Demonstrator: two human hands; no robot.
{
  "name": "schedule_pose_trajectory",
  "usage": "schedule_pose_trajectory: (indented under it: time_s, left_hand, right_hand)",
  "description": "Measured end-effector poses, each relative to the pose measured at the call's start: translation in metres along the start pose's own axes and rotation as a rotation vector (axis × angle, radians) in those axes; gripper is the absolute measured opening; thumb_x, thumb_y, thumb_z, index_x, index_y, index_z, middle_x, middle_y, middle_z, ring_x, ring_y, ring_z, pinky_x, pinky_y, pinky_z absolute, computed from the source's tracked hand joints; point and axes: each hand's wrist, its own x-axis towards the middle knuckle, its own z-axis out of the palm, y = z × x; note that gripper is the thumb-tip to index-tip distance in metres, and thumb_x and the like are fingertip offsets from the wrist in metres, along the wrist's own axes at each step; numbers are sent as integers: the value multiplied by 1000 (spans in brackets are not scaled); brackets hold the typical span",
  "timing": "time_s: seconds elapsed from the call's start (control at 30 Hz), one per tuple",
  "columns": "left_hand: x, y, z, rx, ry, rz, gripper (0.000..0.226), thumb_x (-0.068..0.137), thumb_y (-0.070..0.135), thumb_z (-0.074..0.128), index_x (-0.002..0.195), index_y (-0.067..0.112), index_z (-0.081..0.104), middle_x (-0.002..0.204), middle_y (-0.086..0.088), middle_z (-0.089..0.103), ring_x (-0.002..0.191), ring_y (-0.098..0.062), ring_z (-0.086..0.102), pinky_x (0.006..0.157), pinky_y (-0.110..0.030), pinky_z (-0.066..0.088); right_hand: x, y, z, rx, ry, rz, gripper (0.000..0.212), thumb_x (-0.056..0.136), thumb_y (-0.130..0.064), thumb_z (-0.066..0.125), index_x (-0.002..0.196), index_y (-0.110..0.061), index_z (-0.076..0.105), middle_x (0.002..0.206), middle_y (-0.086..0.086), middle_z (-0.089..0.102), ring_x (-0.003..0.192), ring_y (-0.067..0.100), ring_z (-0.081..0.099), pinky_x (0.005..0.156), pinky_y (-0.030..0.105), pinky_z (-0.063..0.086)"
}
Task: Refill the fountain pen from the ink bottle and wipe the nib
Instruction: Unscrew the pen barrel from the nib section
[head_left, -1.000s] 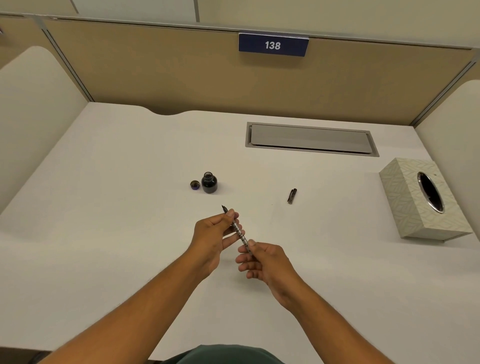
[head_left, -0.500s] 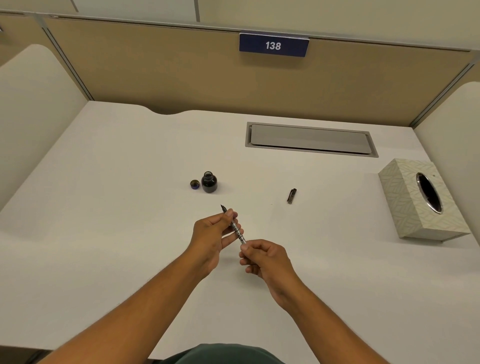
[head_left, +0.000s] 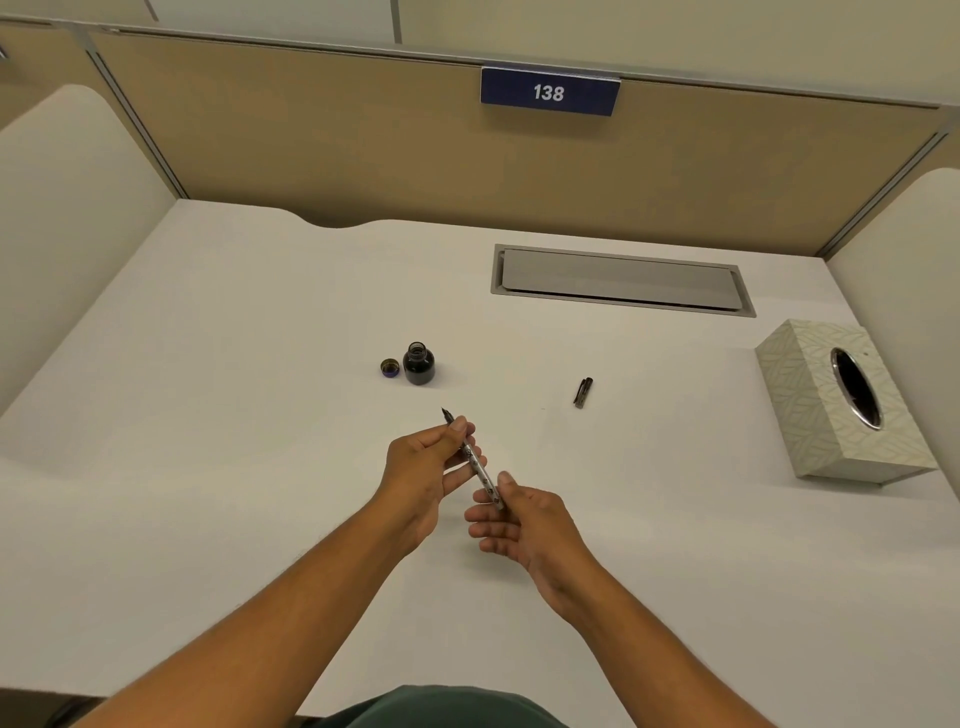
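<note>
Here left hand (head_left: 423, 467) pinches pen (head_left: 475, 460) near nib; right hand (head_left: 524, 519) pinches its back end, open ink bottle (head_left: 418, 364) beyond.

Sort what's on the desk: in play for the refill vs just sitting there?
In play:
pen, held by left hand and right hand
ink bottle, open
bottle cap
pen cap
tissue box, for wiping

Just there:
cable hatch
138 sign

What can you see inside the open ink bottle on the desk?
The ink bottle holds dark ink, filling most of its body. Its mouth is uncovered; the cap lies beside it. The exact ink level cannot be judged.
</note>
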Motion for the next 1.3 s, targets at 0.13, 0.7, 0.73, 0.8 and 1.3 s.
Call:
schedule_pose_trajectory:
  time_s: [0.13,0.7,0.73,0.8,1.3]
  left_hand:
    - [0,-1,0,-22,8,-5,23,99,19,70,102,-2,78,86,-7,77,84,-23,76,88,-40,65]
    - [-1,2,-1,-10,-4,11,23,100,20,69,100,-2,78,80,-4,76,78,-19,77,85,-37,66]
    - [-1,2,-1,-10,-4,11,24,100,20,69,100,-2,78,80,-4,76,78,-19,77,84,-36,66]
    - [-1,2,-1,-16,1,8,24,100,20,69,101,-2,78,81,-4,76,80,-20,76,85,-37,66]
    - [-3,6,1,-20,4,6,22,100,19,69,101,-1,78,87,-7,76,81,-22,77,83,-35,66]
  right_hand:
    - [-2,2,-2,-77,7,-75,21,101,-23,68,102,-5,79,97,17,81,81,21,74,76,32,62]
    - [-3,1,2,-15,-24,-9,35,105,-35,61,109,-3,76,100,17,81,85,25,75,83,37,62]
    - [-2,0,3,-13,-29,19,40,107,-37,56,110,-2,76,100,17,81,85,25,76,84,38,62]
    - [-2,0,3,-45,-30,12,39,108,-34,54,108,-1,76,100,16,82,84,23,75,82,37,62]
    - [-4,0,5,-111,15,-50,22,100,-31,69,104,-12,80,102,7,82,86,19,73,79,32,60]
